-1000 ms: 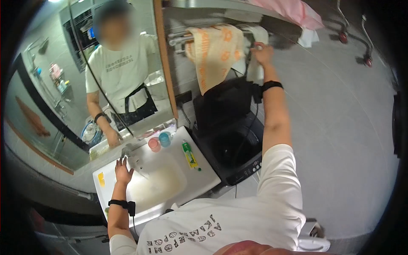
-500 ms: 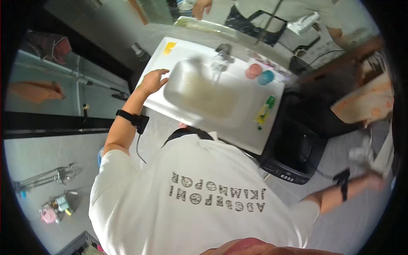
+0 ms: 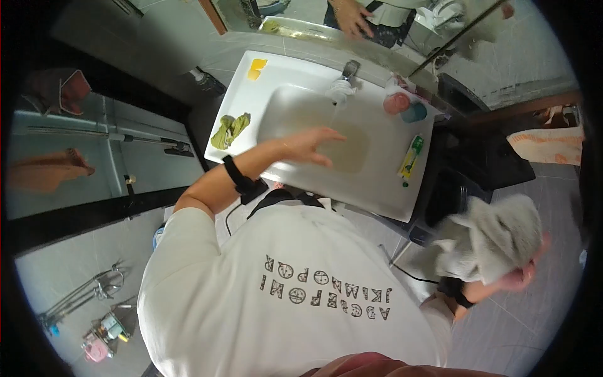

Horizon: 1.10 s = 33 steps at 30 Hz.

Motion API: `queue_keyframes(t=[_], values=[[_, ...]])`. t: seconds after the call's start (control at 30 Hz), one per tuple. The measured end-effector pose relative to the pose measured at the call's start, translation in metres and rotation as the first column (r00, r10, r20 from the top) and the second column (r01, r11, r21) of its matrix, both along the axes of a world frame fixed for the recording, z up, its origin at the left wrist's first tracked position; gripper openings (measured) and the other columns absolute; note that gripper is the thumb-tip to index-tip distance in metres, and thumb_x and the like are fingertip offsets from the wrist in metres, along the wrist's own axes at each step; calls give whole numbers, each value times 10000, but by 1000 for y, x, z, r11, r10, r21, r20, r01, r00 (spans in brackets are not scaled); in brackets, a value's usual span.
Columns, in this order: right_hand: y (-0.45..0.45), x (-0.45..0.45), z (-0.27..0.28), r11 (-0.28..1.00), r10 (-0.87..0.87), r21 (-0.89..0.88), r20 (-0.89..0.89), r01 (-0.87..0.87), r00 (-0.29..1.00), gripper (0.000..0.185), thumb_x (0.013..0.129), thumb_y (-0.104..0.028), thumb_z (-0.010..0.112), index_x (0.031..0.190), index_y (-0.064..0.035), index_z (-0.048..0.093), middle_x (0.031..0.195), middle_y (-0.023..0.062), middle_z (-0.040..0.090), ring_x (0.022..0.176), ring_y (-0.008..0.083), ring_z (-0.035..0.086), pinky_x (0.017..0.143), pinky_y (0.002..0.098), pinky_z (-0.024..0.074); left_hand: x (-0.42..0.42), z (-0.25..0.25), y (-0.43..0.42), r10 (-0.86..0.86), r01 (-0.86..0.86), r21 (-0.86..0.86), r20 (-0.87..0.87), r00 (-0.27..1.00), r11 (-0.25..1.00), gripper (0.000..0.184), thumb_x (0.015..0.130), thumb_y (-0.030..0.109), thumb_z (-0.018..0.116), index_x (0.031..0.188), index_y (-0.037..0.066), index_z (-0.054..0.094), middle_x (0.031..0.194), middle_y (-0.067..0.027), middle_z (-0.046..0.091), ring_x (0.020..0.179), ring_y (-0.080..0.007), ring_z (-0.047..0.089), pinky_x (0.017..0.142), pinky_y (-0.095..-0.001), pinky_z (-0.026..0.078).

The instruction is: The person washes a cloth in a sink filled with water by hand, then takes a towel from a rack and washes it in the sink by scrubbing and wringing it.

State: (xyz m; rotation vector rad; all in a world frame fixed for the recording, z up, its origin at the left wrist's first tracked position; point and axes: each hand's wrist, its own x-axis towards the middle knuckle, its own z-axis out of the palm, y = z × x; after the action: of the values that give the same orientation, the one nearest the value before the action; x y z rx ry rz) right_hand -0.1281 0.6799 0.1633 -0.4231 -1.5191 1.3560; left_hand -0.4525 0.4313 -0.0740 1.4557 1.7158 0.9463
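Above the front of the white sink [image 3: 402, 204], my left hand [image 3: 311, 147] has its fingers spread and nothing in them. Cloudy water stands in the basin below it. On the sink's left rim lies a crumpled green cloth [image 3: 230, 131], apart from that hand. Out to the right, my right hand [image 3: 520, 275] grips a bunched light-grey towel [image 3: 493, 239], which hides most of the fingers. The faucet [image 3: 342, 88] is at the back of the basin.
Yellow pieces [image 3: 255, 69] sit on the back left rim. A pink cup [image 3: 396, 102], a blue cup [image 3: 413, 113] and a green-yellow tube [image 3: 411, 157] are on the right rim. A black bin-like appliance [image 3: 443, 204] stands beside the sink; a mirror [image 3: 301, 31] is behind.
My left hand has moved right, off the left rim to over the basin, leaving the green cloth in view. My right hand has come nearer with the towel, blurred at far right before.
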Motion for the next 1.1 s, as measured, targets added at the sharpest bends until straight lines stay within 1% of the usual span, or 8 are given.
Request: queue_keyframes(t=[0.1, 0.17, 0.33, 0.43, 0.53, 0.67, 0.9, 1.1], values=[[-45, -65, -16, 976, -210, -58, 30, 211, 977, 619, 822, -415, 389, 1281, -2, 371, 1141, 156, 498, 1023, 308, 510, 802, 468, 457, 29, 7, 17, -102, 100, 160, 5, 995, 982, 771, 682, 273, 727, 1342, 120, 358, 1400, -206, 273, 1276, -339, 298, 1034, -399, 299], [-59, -94, -27, 900, 314, -195, -331, -390, 890, 472, 823, -378, 407, 1133, -25, 461, 951, 101, 502, 904, 227, 509, 756, 387, 441, 41, 23, 19, -87, 34, 357, 133, 987, 934, 713, 693, 246, 711, 1315, 104, 392, 1317, -205, 395, 1211, -339, 393, 985, -399, 355], [-27, -138, -102, 667, 674, -378, -60, -642, 736, 171, 764, -217, 514, 760, -103, 387, 746, -4, 356, 732, 113, 402, 675, 243, 335, -11, -40, -5, 79, -79, -6, -16, 997, 997, 619, 704, 67, 633, 1281, 61, 407, 1143, -205, 538, 1028, -359, 531, 828, -402, 443], [4, -151, -217, 899, 425, -306, 438, -314, 792, 207, 670, -156, 620, 817, -89, 491, 800, -20, 426, 748, 92, 408, 668, 202, 338, -59, -116, -25, 214, -255, -171, -228, 950, 952, 662, 695, 43, 614, 1314, 126, 393, 1287, -179, 429, 1156, -375, 428, 923, -408, 391], [18, -153, -353, 777, -137, 195, 980, -598, 142, 363, 748, -186, 595, 1107, -173, 547, 1167, 91, 494, 1117, 252, 457, 937, 387, 369, -64, -136, -18, 217, -381, -234, -517, 828, 894, 679, 724, 118, 613, 1347, 204, 361, 1400, -143, 295, 1250, -381, 312, 1006, -452, 301], [-42, -213, -388, 621, -326, 183, 945, -763, -39, 681, 764, -360, 616, 1357, -218, 314, 1449, 117, 190, 1336, 357, 161, 1027, 569, 205, -53, -165, 13, 23, -235, -247, -641, 767, 940, 675, 782, 330, 595, 1385, 279, 295, 1464, -102, 184, 1332, -364, 178, 1049, -550, 174], [-64, -272, -452, 628, -323, 167, 944, -760, -60, 753, 783, -472, 570, 1412, -284, 201, 1485, 103, 99, 1361, 346, 78, 1023, 610, 150, -51, -235, 39, -100, -239, -406, -657, 747, 882, 678, 827, 514, 480, 1410, 276, 228, 1497, -64, 88, 1365, -348, 48, 1045, -607, 31], [-73, -280, -479, 598, -229, -100, 929, -795, -289, 714, 822, -413, 536, 1422, -262, 180, 1493, 111, 42, 1367, 345, 28, 1032, 628, 74, -42, -269, 34, -117, -240, -493, -588, 800, 836, 684, 848, 488, 439, 1428, 263, 156, 1502, -62, 45, 1364, -350, 45, 1044, -608, 23]])
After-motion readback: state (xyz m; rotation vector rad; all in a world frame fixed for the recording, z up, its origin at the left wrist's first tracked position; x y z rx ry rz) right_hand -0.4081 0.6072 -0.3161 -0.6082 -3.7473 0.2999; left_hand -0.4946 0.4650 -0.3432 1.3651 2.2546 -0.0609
